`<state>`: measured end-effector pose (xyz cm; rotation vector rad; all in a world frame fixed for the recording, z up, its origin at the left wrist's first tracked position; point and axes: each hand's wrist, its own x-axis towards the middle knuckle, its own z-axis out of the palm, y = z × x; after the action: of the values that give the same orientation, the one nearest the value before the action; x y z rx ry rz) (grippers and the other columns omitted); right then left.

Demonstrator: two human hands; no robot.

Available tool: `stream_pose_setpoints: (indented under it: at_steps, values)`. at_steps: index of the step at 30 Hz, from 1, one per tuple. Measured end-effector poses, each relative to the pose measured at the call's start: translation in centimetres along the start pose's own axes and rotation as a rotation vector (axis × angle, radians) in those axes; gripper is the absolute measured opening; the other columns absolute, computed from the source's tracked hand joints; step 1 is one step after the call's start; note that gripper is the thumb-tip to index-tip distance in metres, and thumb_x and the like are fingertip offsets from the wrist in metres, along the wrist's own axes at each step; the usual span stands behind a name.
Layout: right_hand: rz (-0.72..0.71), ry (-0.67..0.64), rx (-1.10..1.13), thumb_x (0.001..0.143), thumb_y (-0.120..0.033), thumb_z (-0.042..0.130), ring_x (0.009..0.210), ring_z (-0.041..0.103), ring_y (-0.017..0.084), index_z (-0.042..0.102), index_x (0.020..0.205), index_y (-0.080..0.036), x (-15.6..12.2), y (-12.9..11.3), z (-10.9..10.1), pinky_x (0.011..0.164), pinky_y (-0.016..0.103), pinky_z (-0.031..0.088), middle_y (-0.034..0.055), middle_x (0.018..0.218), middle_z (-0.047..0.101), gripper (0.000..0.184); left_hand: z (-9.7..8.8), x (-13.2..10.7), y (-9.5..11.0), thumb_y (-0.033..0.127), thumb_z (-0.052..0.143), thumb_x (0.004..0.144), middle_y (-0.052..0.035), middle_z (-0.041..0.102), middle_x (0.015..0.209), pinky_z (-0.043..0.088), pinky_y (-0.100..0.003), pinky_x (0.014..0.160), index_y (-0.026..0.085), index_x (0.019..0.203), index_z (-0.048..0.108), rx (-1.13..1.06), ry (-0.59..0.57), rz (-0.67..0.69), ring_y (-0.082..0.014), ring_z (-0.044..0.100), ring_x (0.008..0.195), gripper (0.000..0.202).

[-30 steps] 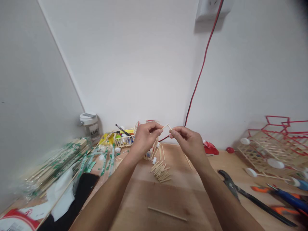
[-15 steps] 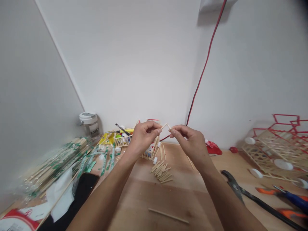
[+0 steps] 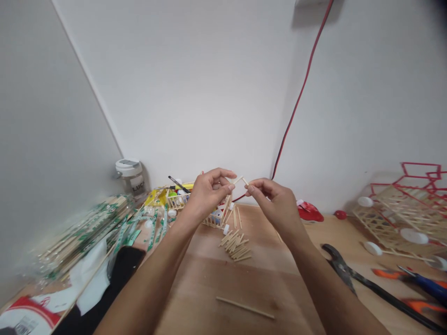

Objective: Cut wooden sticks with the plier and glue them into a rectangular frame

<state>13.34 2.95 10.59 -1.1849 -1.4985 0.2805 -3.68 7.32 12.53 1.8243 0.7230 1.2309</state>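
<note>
Left hand (image 3: 209, 195) half curled, pinching wooden stick (image 3: 238, 180); right hand (image 3: 274, 204) half curled, pinching second stick (image 3: 246, 182); sticks meet at angle.

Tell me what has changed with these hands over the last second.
The left hand has risen a little, and its fingers have spread around one end of the angled pair of wooden sticks. I can't tell if they've let go. The right hand still pinches the other end. The whole view has shifted slightly, but the pile of loose sticks stayed as it was.
</note>
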Motion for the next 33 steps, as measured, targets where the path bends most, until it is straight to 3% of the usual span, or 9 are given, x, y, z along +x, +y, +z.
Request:
stream_pose_setpoints:
  at_steps: [3,7,16,33]
  values:
    - [0.007,0.002,0.008,0.086,-0.029,0.057,0.072,0.062,0.016,0.066,0.079,-0.02,0.0,-0.04,0.0,0.069,0.027,0.045,0.0008,0.075,0.07,0.014,-0.05,-0.11,-0.13,0.024,0.063,0.08,-0.0003,0.064,0.066,0.043,-0.023,0.053,0.021,0.109,0.07,0.069,-0.005,0.047,-0.0071,0.048,0.05,0.03]
    - [0.009,0.002,0.001,0.086,-0.029,0.057,0.07,0.062,0.016,0.067,0.079,-0.02,-0.05,-0.14,-0.02,0.068,0.027,0.044,0.0005,0.074,0.069,0.015,0.04,-0.22,-0.25,0.024,0.061,0.082,-0.002,0.067,0.072,0.042,-0.025,0.054,0.025,0.107,0.072,0.104,0.013,0.059,-0.008,0.047,0.053,0.028]
    - [-0.004,0.024,0.0,0.086,-0.027,0.057,0.07,0.062,0.015,0.067,0.079,-0.019,-0.16,-0.08,0.12,0.068,0.026,0.044,0.0006,0.074,0.069,0.014,0.55,-0.16,-0.53,0.02,0.059,0.081,-0.0036,0.068,0.078,0.031,-0.021,0.047,0.02,0.111,0.071,0.045,0.016,0.035,-0.0064,0.039,0.051,0.032]
    - [-0.039,0.044,-0.011,0.086,-0.026,0.058,0.071,0.063,0.015,0.067,0.08,-0.019,-0.22,0.37,0.13,0.069,0.026,0.045,0.0004,0.074,0.07,0.013,0.45,-0.25,-0.43,0.016,0.06,0.081,-0.0024,0.067,0.075,0.043,-0.023,0.058,0.025,0.105,0.073,0.108,0.015,0.067,-0.0112,0.054,0.066,0.029]
